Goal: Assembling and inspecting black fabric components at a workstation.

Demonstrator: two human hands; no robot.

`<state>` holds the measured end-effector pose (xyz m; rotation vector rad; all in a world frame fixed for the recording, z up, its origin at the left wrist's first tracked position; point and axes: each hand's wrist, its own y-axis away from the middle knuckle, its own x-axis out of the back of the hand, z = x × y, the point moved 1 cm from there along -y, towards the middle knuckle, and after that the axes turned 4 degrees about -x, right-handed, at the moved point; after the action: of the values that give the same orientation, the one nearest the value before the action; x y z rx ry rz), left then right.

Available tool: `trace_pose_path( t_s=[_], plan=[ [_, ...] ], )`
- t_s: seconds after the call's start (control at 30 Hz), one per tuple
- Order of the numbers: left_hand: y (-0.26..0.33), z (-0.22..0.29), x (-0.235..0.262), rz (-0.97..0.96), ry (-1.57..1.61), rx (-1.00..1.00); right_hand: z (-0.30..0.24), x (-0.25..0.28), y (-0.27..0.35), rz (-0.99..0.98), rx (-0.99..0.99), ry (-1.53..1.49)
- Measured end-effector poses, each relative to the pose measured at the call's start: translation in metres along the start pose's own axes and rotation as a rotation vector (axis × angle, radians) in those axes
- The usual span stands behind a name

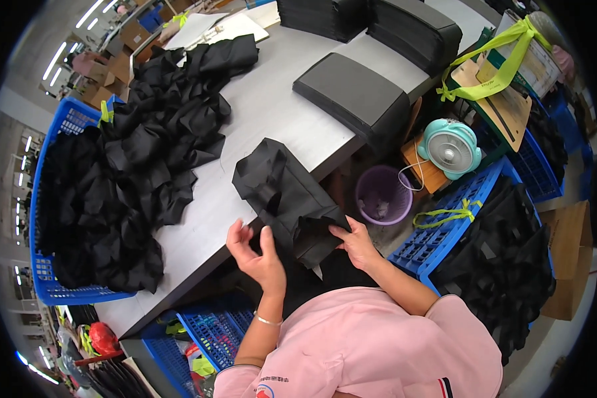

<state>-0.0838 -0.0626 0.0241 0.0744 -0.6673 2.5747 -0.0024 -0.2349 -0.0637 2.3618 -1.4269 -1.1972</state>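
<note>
A black fabric piece, sewn into a flat bag-like shape, lies partly on the grey table and hangs over its near edge. My right hand pinches the near right corner of this piece between thumb and fingers. To the left of the fabric, my left hand is raised with its fingers apart and nothing in them. A heap of loose black fabric pieces covers the left part of the table. It runs over into a blue basket.
Neat stacks of black pieces stand on the table's far right. Beside the table are a purple bin, a turquoise fan, a blue crate full of black fabric, and a cardboard box. Another blue basket sits below the near edge.
</note>
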Motion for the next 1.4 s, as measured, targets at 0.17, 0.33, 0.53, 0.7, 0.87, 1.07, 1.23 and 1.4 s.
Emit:
trace_pose_path(
  t_s=[0.17, 0.33, 0.53, 0.7, 0.87, 1.07, 1.23, 1.4],
  plan=[
    [0.032, -0.042, 0.021, -0.324, 0.808, 0.842, 0.003, -0.002, 0.024, -0.043, -0.041, -0.005],
    [0.034, -0.029, 0.019, -0.358, 0.807, 0.919, -0.021, 0.020, 0.052, -0.265, 0.030, 0.389],
    [0.036, -0.023, 0.024, -0.562, 0.619, 0.746, -0.128, 0.015, 0.103, -0.006, 0.826, 1.004],
    [0.033, 0.011, 0.013, -0.944, 0.341, 0.385, -0.137, 0.001, 0.099, 0.182, 1.248, 1.517],
    [0.018, -0.007, 0.042, -0.828, 0.233, 0.324, -0.147, 0.023, 0.120, -0.403, 0.899, 0.976],
    [0.020, 0.000, 0.035, -0.772, 0.160, 0.427, -0.129, 0.062, 0.147, -0.196, 0.705, 0.276],
    [0.041, 0.047, -0.023, -0.780, 0.529, 0.559, -0.063, 0.088, 0.167, -0.129, 0.597, 0.743],
    [0.089, 0.063, -0.060, -0.923, 0.657, 0.674, -0.024, 0.080, 0.180, 0.140, 0.634, 0.387]
  ],
)
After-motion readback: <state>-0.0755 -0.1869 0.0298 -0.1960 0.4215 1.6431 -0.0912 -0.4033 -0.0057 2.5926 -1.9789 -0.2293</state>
